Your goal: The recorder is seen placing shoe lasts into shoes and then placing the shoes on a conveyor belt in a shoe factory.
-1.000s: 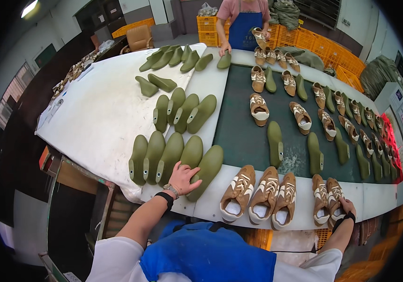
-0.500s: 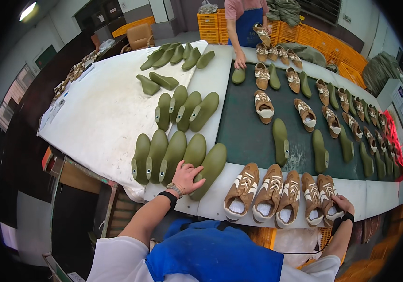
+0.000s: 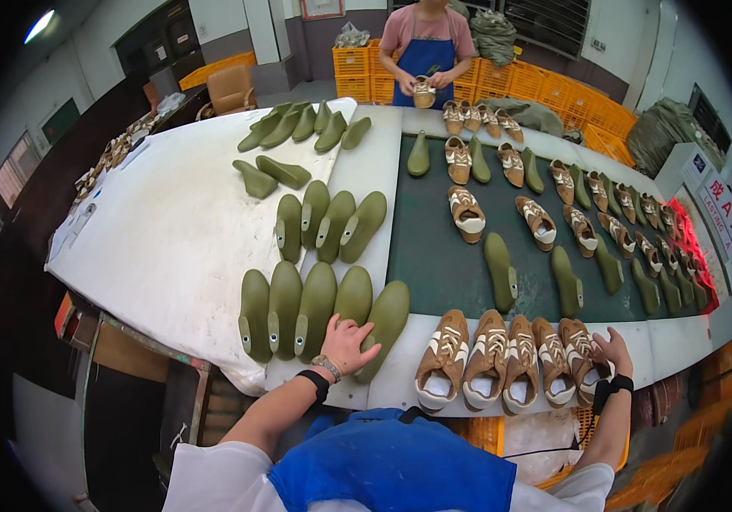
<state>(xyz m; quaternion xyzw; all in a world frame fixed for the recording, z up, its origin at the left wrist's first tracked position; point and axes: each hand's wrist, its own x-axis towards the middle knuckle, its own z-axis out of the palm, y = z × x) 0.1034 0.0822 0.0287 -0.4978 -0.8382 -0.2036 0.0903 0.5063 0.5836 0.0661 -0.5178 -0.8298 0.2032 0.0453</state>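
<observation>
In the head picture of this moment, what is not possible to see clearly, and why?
All in the head view:
Heel end of the near row's fourth green last: behind the left hand.
Part of the near row's rightmost shoe: behind the right hand.
Co-worker: head mostly cut off by the top edge.

Sign [image 3: 722, 209]: white panel at the right, on the pale housing [image 3: 678, 169]. Upper line: large red Chinese characters with one Latin capital among them; legible. Lower line: smaller Latin capitals; legible. Both lines slant downward to the right. Label [image 3: 698, 162]: small dark rectangle on the same housing, on the far side of the sign; content too small to read. Notice [image 3: 322, 8]: red-bordered frame on the far wall, cut by the picture's upper edge; content cannot be read.
</observation>
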